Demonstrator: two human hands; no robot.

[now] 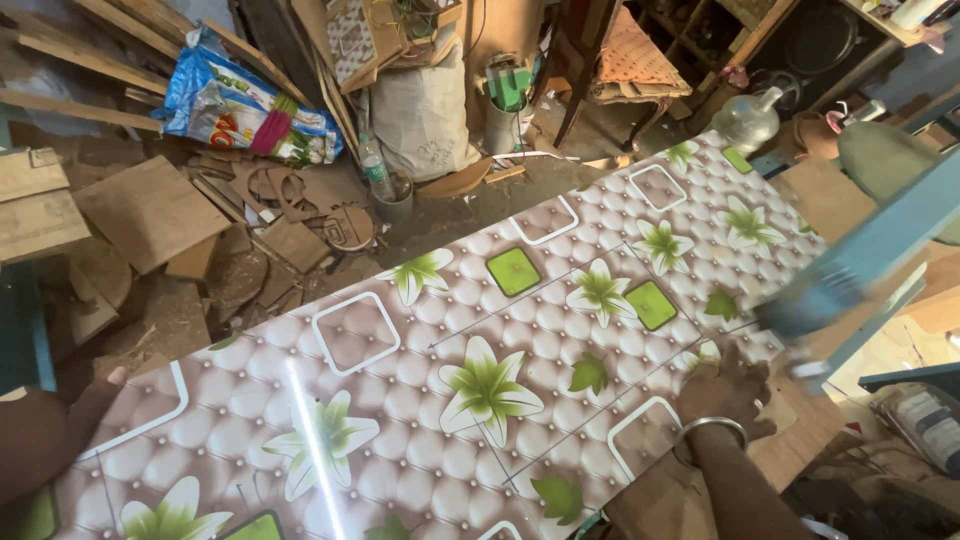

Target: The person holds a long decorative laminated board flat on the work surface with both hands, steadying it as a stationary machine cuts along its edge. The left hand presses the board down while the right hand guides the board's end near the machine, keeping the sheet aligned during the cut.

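A long glossy panel (480, 330) printed with a quilted pattern, green-and-white flowers and green squares lies slantwise across the view. Thin pencil lines run over its middle. My left hand (105, 385) grips the panel's left end, thumb on top. My right hand (725, 388), with a metal bangle at the wrist, sits with curled fingers on the panel's near edge toward the right. Just right of that hand is a blurred blue bar (860, 265), slanting up to the right; whether it touches the panel is unclear.
Plywood offcuts (150, 210) and sawdust cover the floor at the left. Behind the panel stand a plastic bottle (376, 170), a white sack (420, 110), a blue printed bag (240, 100) and a chair (625, 60). A clear jug (748, 120) stands at the panel's far end.
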